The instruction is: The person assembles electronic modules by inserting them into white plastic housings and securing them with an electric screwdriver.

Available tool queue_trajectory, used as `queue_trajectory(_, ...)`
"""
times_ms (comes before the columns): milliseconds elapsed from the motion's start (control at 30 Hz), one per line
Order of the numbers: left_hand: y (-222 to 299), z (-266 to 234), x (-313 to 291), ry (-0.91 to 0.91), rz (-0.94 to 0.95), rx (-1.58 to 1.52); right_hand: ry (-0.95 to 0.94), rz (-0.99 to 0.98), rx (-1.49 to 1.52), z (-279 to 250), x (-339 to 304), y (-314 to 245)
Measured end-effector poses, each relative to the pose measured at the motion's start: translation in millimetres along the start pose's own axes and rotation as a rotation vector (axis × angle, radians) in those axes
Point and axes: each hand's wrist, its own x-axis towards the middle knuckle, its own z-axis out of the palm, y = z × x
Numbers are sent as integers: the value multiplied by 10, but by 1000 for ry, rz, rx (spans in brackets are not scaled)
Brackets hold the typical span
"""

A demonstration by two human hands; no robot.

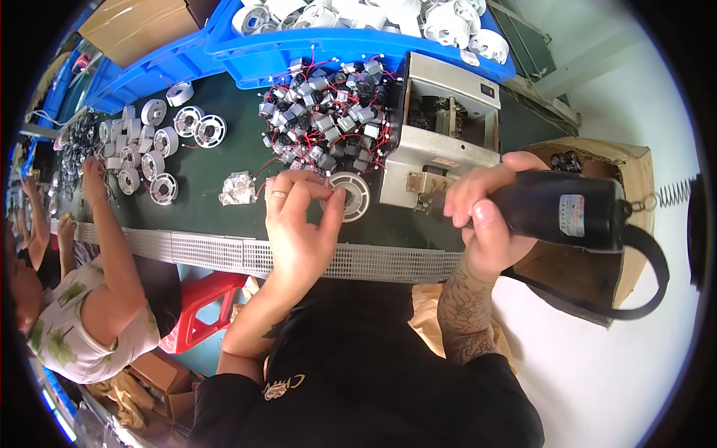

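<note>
With the fingers of my left hand [302, 220] bent and its thumb pressed on the rim, I hold a round white plastic housing [359, 199] at the bench's front edge. Wrapped around a black electric screwdriver [556, 211] is my right hand [489, 216]. The screwdriver lies nearly level, hanging from a coil spring at the right, and its cable loops down. Its tip points toward the metal screw feeder box [422, 158] and is hidden behind my fingers. Just beyond my left hand lies a pile of small grey motors [321, 112] with red wires.
Blue bins [299, 66] with white housings stand at the back. Several round white housings [151, 164] and a crumpled silvery-white piece [238, 188] lie to the left. A cardboard box [635, 168] stands at the right. Another person [89, 313] works at the left beside a red stool [196, 310].
</note>
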Motion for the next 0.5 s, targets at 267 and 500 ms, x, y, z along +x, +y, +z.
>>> queue_trajectory(267, 53, -25, 68, -43, 82, 81, -357, -50, -19, 59, 155, -58)
queue_trajectory(500, 104, 9, -7, 19, 71, 94, -295, -24, 9, 447, 216, 65)
